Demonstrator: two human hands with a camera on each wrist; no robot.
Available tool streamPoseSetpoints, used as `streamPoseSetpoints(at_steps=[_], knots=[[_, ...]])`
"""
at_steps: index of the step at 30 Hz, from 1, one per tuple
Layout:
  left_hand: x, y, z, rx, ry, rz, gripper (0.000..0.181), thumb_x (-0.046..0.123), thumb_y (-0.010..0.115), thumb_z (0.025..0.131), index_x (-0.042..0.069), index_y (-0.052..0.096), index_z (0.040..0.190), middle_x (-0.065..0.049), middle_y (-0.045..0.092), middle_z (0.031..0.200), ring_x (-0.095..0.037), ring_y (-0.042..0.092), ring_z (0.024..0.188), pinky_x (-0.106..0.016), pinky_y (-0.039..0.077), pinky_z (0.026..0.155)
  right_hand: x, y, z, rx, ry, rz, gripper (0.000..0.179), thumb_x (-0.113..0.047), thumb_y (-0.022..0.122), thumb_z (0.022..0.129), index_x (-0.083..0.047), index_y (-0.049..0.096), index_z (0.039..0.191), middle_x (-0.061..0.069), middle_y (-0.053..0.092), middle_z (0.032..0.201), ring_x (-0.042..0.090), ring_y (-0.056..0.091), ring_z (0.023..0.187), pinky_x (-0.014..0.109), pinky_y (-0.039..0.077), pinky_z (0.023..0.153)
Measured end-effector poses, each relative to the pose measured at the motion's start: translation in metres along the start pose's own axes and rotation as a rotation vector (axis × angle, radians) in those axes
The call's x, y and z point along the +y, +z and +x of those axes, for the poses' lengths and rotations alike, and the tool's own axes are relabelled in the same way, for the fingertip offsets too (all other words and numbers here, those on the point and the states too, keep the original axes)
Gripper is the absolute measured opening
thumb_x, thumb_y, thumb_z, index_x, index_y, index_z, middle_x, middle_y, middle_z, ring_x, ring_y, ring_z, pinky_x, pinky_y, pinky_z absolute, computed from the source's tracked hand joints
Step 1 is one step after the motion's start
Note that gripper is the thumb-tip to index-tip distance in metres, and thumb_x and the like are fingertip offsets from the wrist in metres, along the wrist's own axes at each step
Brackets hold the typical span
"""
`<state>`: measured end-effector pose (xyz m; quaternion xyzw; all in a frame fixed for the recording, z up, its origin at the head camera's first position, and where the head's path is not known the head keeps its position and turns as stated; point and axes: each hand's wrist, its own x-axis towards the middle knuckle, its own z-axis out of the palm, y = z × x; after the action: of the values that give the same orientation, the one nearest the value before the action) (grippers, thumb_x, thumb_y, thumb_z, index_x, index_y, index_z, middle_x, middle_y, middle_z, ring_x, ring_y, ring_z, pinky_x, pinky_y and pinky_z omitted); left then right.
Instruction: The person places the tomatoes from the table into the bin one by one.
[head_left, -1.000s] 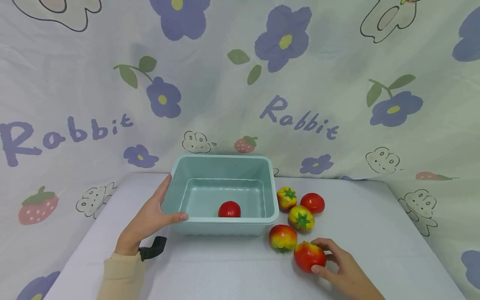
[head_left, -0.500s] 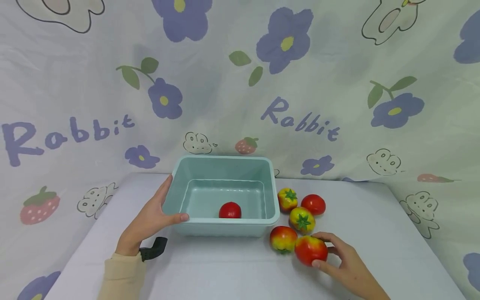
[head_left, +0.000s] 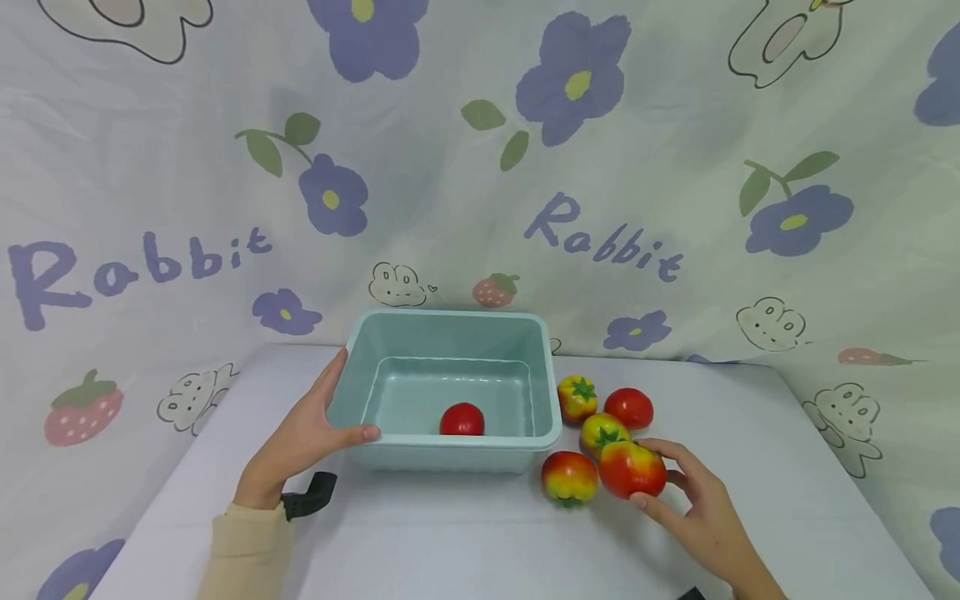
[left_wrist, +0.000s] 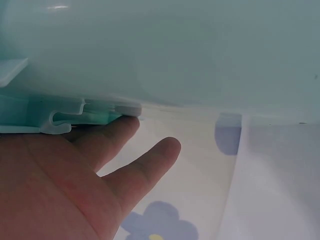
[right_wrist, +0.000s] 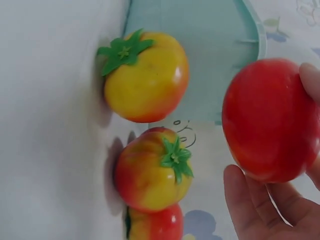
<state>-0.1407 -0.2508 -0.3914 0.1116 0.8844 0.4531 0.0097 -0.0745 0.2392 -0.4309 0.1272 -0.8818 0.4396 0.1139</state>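
My left hand (head_left: 300, 446) rests on the front left corner of a pale teal plastic bin (head_left: 450, 457), thumb along the front rim. Its fingers look straight in the left wrist view, stretched under the rim. One red tomato (head_left: 462, 419) lies inside the bin. At the right, my right hand (head_left: 697, 508) holds a red tomato with a yellow patch (head_left: 632, 471) between thumb and fingers. In the right wrist view this held tomato (right_wrist: 270, 120) appears smooth and red, raised beside the others. It overlaps a yellow tomato with a green calyx (head_left: 602, 429) in the head view.
Right of the bin sit another yellow tomato (head_left: 577, 398), a red tomato (head_left: 628, 408) and a red-and-yellow tomato (head_left: 570, 477). A white cloth (head_left: 465, 550) covers the table. Behind it hangs a printed curtain (head_left: 435, 192) with flowers and rabbits.
My right hand has raised its tomato and carried it away from the near edge, toward the other tomatoes. My left hand and the bin have stayed in place.
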Motion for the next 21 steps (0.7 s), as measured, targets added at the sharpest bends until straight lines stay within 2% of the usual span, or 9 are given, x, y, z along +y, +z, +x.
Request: streamPoseSetpoints(at_steps=[11, 21], knots=[[-0.002, 0.000, 0.000, -0.001, 0.004, -0.014, 0.122, 0.031, 0.085, 0.080, 0.011, -0.003, 0.162, -0.010, -0.001, 0.169, -0.042, 0.006, 0.152, -0.074, 0.017, 0.111, -0.008, 0.003, 0.014, 0.089, -0.067, 0.003, 0.060, -0.005, 0.084, 0.081, -0.013, 0.057, 0.135, 0.001, 0.060, 0.131, 0.000, 0.051, 0.117, 0.010, 0.049, 0.087], [-0.004, 0.001, 0.000, 0.001, 0.006, -0.016, 0.122, 0.030, 0.085, 0.080, 0.013, -0.003, 0.162, -0.009, -0.001, 0.169, -0.042, 0.007, 0.152, -0.074, 0.017, 0.111, -0.024, 0.006, 0.028, 0.144, -0.145, 0.063, 0.068, 0.004, 0.083, 0.077, -0.013, 0.057, 0.138, 0.003, 0.059, 0.133, 0.003, 0.051, 0.119, 0.009, 0.046, 0.091]])
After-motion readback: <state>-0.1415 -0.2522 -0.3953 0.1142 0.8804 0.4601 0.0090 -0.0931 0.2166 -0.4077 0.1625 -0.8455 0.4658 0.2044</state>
